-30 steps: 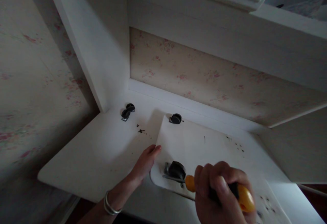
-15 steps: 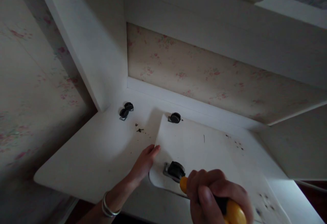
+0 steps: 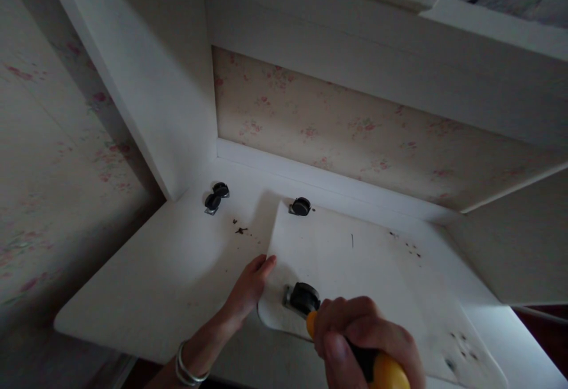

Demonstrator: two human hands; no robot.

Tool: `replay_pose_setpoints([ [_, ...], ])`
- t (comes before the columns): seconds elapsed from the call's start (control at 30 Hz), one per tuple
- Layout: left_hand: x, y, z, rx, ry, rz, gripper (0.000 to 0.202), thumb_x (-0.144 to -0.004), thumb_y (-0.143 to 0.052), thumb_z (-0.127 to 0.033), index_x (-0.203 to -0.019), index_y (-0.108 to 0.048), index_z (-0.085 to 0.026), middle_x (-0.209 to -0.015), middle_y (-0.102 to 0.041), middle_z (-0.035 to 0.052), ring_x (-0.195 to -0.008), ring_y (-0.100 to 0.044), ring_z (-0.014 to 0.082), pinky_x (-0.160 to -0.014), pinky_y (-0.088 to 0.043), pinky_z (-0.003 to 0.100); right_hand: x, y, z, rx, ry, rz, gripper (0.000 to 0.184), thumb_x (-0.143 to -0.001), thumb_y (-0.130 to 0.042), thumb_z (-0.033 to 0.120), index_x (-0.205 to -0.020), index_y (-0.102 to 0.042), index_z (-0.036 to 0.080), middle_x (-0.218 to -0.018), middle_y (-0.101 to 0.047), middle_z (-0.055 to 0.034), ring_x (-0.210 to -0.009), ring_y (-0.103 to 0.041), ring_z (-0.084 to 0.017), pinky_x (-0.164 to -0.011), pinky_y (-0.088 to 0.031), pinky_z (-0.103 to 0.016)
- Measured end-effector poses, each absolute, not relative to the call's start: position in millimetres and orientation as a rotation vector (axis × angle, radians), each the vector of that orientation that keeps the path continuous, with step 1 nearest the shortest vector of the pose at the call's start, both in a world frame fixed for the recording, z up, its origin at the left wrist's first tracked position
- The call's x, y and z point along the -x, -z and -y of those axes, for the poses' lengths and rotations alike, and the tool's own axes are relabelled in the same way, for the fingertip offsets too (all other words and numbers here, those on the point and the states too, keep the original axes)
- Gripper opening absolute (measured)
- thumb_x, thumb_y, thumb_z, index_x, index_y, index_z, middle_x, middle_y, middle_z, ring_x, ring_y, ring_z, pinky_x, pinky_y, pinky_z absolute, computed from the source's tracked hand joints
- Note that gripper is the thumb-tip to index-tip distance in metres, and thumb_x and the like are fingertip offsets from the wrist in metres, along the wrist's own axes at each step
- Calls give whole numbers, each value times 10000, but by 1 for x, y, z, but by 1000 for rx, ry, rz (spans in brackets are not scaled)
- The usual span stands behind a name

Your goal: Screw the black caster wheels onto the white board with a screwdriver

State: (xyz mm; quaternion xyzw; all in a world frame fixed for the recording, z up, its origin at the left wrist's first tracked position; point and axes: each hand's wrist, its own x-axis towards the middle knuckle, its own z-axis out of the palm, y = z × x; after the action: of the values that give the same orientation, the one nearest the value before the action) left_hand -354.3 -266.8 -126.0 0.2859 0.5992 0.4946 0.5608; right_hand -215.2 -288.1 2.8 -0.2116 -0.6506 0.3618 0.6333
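My right hand (image 3: 364, 338) is wrapped round a screwdriver with a yellow and black handle (image 3: 389, 371). The tool points at the mounting plate of a black caster wheel (image 3: 304, 298) near the front left corner of a white board (image 3: 355, 276); its tip is hidden behind the hand and wheel. At the board's left edge my left hand (image 3: 252, 276) grips the rim, fingers pressed together. A second caster (image 3: 301, 206) sits at the board's back left corner. Groups of dark screw holes (image 3: 464, 346) mark its right end.
The board lies on a white desk (image 3: 146, 282). Two loose casters (image 3: 216, 197) and a small pile of screws (image 3: 241, 231) lie on it to the left. A white side panel (image 3: 133, 69) and an overhead cabinet (image 3: 355, 28) enclose the desk, with floral wallpaper behind.
My right hand and the screwdriver have shifted slightly left and rotated a little at the front caster. The view has moved slightly; my left hand stays on the board's edge.
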Motion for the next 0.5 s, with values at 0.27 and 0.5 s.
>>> replay_pose_setpoints([
  [0.27, 353, 123, 266, -681, -1186, -1417, 359, -837, -562, -569, -737, -559, -225, -724, -603, 9, -716, -536, 201, -664, -414, 335, 211, -6, 269, 355, -982, 1735, 277, -951, -524, 520, -1077, -566, 277, -803, -573, -32, -731, -597, -187, -574, -494, -296],
  [0.5, 355, 127, 263, -784, -1173, -1493, 349, -858, -524, -542, -695, -520, -233, -681, -566, -6, -708, -516, 201, -675, -416, 343, 209, 2, 272, 315, -887, 1778, 303, -961, -553, 345, -1256, -524, 284, -834, -663, -54, -732, -673, -206, -598, -558, -323],
])
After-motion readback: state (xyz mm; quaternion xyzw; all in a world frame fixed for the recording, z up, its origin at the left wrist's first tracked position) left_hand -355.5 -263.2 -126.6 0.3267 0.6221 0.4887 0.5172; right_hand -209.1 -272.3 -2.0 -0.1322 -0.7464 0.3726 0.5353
